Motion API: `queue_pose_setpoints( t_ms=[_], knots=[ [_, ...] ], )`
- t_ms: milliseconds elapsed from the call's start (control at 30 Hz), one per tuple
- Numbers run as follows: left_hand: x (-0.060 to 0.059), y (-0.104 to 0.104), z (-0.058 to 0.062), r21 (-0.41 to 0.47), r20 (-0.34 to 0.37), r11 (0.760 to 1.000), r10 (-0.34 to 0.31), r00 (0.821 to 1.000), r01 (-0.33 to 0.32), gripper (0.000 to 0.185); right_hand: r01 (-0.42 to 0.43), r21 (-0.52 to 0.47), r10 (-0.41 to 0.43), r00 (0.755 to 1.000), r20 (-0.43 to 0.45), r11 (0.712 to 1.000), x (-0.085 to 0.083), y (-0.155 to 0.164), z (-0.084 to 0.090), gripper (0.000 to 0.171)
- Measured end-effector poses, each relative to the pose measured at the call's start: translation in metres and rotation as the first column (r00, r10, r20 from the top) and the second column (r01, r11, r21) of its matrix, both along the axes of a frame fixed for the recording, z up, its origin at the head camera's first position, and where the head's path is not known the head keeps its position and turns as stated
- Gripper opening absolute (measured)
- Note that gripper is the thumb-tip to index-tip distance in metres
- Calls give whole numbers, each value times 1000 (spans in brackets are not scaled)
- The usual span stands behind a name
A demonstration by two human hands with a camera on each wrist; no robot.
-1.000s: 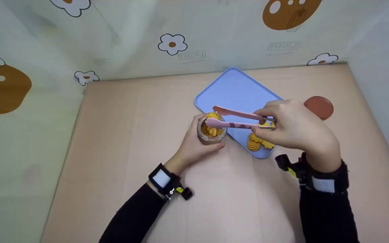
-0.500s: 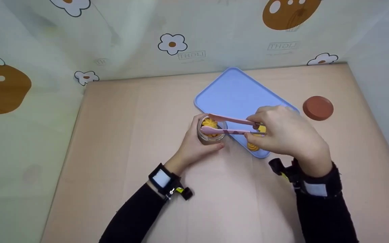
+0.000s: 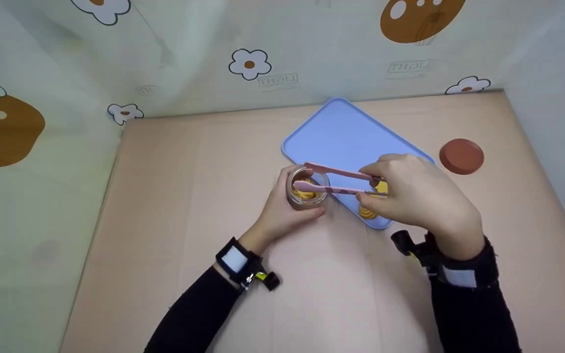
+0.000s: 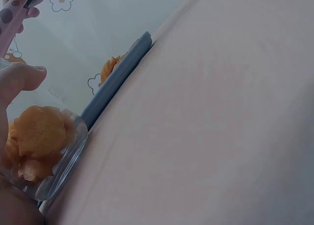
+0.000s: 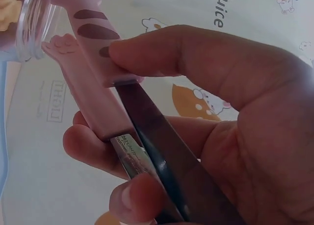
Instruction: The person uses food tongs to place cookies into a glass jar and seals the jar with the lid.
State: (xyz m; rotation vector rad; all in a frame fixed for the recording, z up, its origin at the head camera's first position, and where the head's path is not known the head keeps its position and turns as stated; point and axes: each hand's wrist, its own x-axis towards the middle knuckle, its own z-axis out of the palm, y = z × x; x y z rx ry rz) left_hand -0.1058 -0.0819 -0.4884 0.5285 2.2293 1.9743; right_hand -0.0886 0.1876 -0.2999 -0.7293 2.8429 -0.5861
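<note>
My left hand grips a clear glass jar around its side, its mouth facing up. Yellow swirled cookies fill the jar's lower part in the left wrist view. Between thumb and fingers, my right hand holds pink-tipped metal tongs. The tongs' paw-shaped tips are spread apart over the jar mouth, with nothing pinched between them. In the right wrist view the thumb presses one pink arm while fingers support the other.
A blue tray lies right behind the jar. Yellow cookies rest at its near corner, partly hidden by my right hand. A round reddish-brown lid lies on the table to the right. A patterned curtain rises behind.
The tongs carried a cookie to the jar mouth, moving left and down, and let it go. It now sits lower inside the jar. My left hand and the jar stayed put.
</note>
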Motion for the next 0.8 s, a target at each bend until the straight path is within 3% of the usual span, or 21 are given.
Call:
queue_pose_setpoints(
  t_ms=[367,567,800],
  knots=[
    [0,0,0,-24,-6,1000,16,1000,-16,94,-5,-78,4,1000,-14,997,8,9,9,27],
    [0,1,0,-23,-4,999,24,1000,-24,92,16,-51,-20,996,-92,999,18,21,18,30],
    [1,1,-3,-25,6,999,34,999,-33,91,56,32,-52,993,-106,998,19,55,2,28]
  ],
)
